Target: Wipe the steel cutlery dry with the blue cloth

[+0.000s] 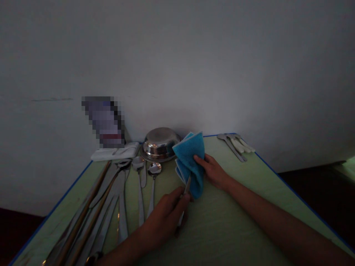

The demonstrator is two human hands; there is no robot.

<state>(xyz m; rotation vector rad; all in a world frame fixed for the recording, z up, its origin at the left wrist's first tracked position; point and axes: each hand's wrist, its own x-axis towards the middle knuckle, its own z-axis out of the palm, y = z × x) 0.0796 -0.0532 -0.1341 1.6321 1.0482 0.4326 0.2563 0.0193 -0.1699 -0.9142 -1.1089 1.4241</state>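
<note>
Left spread: two long brown sticks [85, 207] and a loose fan of long silver metal utensils [122, 210] lie to the left of the left hand, handles running nearer than that hand; several overlap, count uncertain.
Left hand: [170, 210] closed around a slim silver metal utensil [187, 185], which slants up and away from the fist.
Utensil tip: upper end meets the cloth's folds; its shape is hidden.
Round spoons: two silver metal spoons [154, 169], just beyond the left hand and to its left, bowls pointing away.
Right hand: [215, 170] farther out than the left; gripping the cloth's right side, thumb across the front.
Cloth: bright blue rectangular cloth with pale edges [191, 153], raised between and beyond the hands, bunched at its lower part.
Right group: silver utensils [232, 147] with white-handled pieces [241, 143] beside them, beyond the right hand and to its right.
Bowl: shiny round metal bowl [161, 143], upside down, beyond the left hand, just left of the cloth.
Far left: flat white object [115, 152], beyond the brown sticks; a pixelated upright panel [104, 122] stands by it.
Surface: pale green worktop with blue edging [222, 225] under everything.
Backdrop: plain grey wall [222, 74], beyond both hands.
</note>
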